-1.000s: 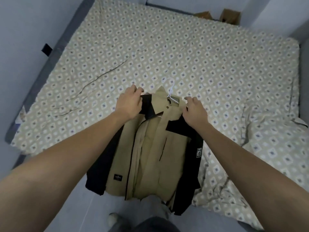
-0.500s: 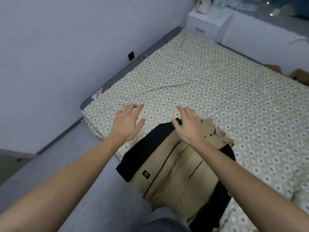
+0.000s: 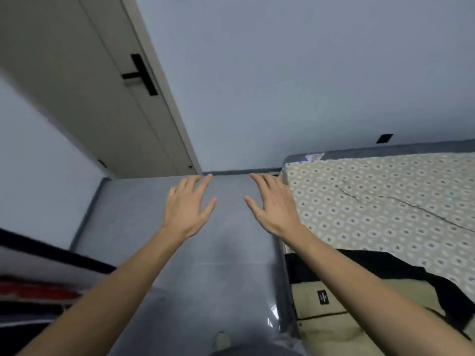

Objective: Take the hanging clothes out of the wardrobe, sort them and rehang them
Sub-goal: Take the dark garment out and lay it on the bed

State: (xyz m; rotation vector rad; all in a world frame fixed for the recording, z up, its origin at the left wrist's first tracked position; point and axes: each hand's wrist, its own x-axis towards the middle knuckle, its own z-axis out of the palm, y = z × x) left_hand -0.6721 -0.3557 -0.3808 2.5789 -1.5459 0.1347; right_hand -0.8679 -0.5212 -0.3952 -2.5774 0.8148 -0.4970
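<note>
While your arms are stretched forward over the grey floor [image 3: 226,253], note each item from left to right. At the far left edge, blurred dark, white and red shapes [image 3: 33,291] are visible; what they are cannot be told. Above them, a beige door [image 3: 84,93] stands closed, with a black handle [image 3: 140,74] on its right side. Your left hand [image 3: 189,205] hovers above the floor with its fingers straight and spread, holding nothing. Your right hand [image 3: 273,204] hovers just beside it in the same way, fingers extended, palm down, touching nothing. The two hands are apart, with a clear gap of floor between them. To the right lies the bed [image 3: 385,201], covered by a beige sheet with a repeating diamond pattern, with a small black square [image 3: 384,138] on the wall behind it. The beige-and-black jacket [image 3: 347,317] lies on the near edge of the bed, partly under your right forearm and well clear of both hands. A small black label [image 3: 322,298] is sewn on its beige panel; the white writing on it is too small to read.
</note>
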